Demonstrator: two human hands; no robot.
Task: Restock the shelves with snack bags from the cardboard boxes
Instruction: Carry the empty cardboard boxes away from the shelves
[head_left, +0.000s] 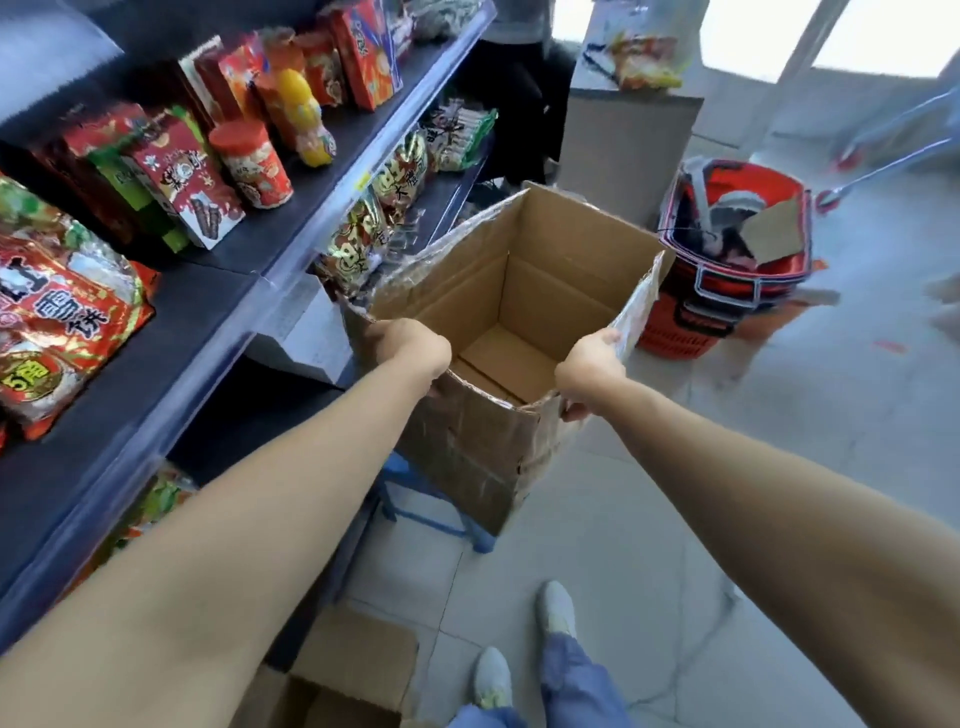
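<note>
Cardboard box (561, 270), open-topped with nothing visible inside, stands mid-frame on a blue stool (415, 491), the left grip (410, 345) curled over its near left rim and the right grip (589, 364) clamped on its near right rim and flap. As the box looks emptied, the step in hand seems to be clearing it away, which calls for lifting it off and turning to the other box (353, 670) at the bottom of the frame. Shelves (208, 322) of snack bags (374, 228) crowd the left, and stacked red baskets (727, 291) stand just right of the box, narrowing the way.
</note>
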